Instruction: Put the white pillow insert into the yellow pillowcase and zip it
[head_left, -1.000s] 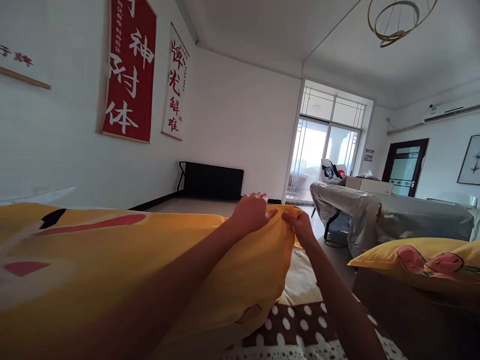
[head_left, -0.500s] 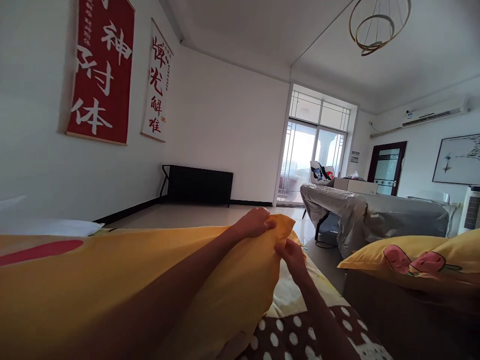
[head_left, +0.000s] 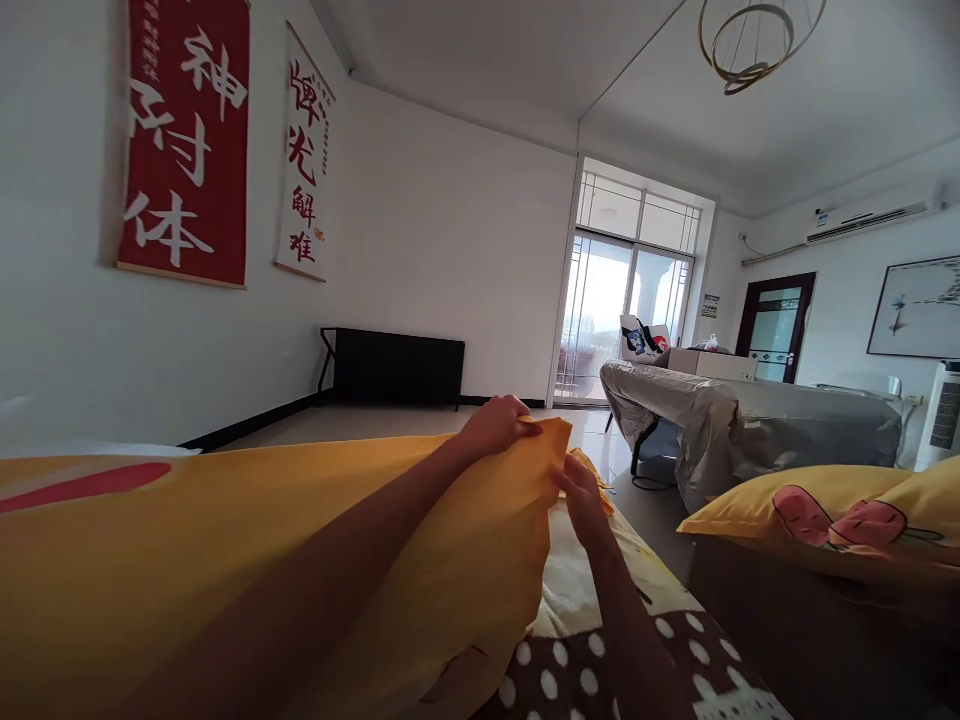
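A large yellow cloth [head_left: 300,520] with a red printed shape stretches from the left edge to the middle of the view. My left hand [head_left: 499,424] pinches its upper edge near the corner. Just right of and below it, my right hand [head_left: 582,492] has its fingers closed on the cloth's side edge. Beneath the cloth lies a patterned blanket [head_left: 559,665], cream with a brown, white-dotted part. The undersides of both hands' grips are hidden by the fabric.
A yellow pillow [head_left: 810,515] with printed radishes rests on a dark surface at the right. Behind it stands furniture under plastic sheeting [head_left: 810,430]. A black folded table [head_left: 397,368] leans near the far wall. Something white [head_left: 97,449] lies past the cloth at left.
Both hands and the cloth corner have moved slightly up and left. The corner, folded over before, now stands flatter between the hands. The camera view has shifted a little.
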